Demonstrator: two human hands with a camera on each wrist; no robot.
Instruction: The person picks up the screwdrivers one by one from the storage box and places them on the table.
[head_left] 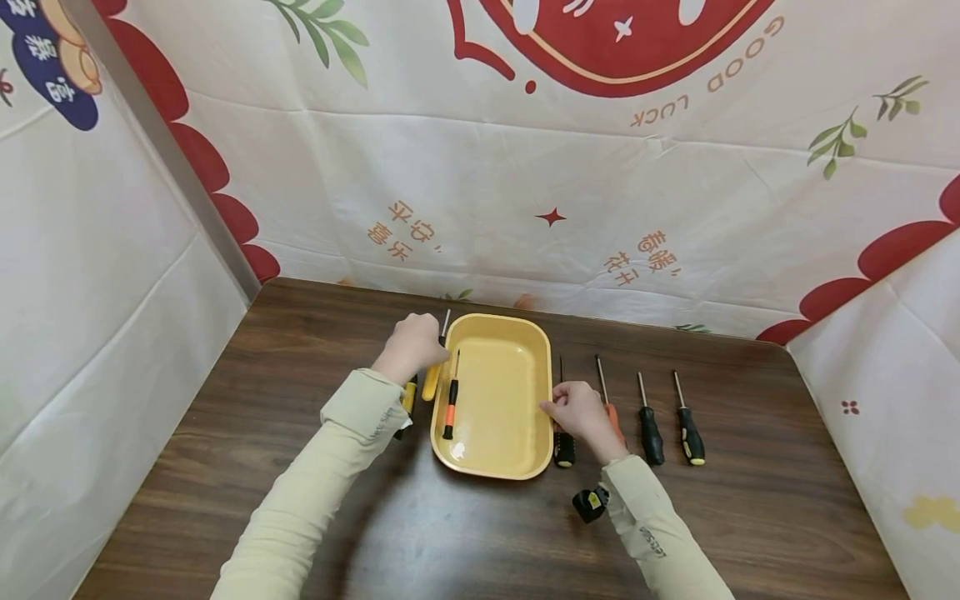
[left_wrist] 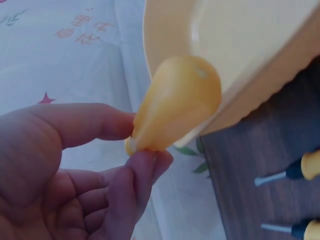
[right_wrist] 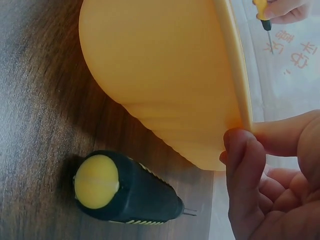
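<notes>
My left hand [head_left: 411, 346] pinches a yellow-handled screwdriver [left_wrist: 177, 100] between thumb and fingers, above the tray's left edge. The shaft points toward the back cloth; in the right wrist view this screwdriver [right_wrist: 262, 11] shows a black collar. A yellow rectangular tray [head_left: 498, 400] sits on the table. Inside it, along the left side, lies a small black and orange screwdriver [head_left: 451, 408]. With thumb and fingertips, my right hand [head_left: 581, 412] grips the tray's right rim. Just beside that hand lies a black screwdriver with a yellow end cap [right_wrist: 97, 181].
Right of the tray are an orange-handled screwdriver [head_left: 615, 421], a black one [head_left: 651, 437] and a black and yellow one [head_left: 692, 437]. A black tape measure [head_left: 590, 505] lies near my right sleeve. Yellow and black screwdrivers [left_wrist: 311, 165] lie left of the tray. Cloth walls surround the table.
</notes>
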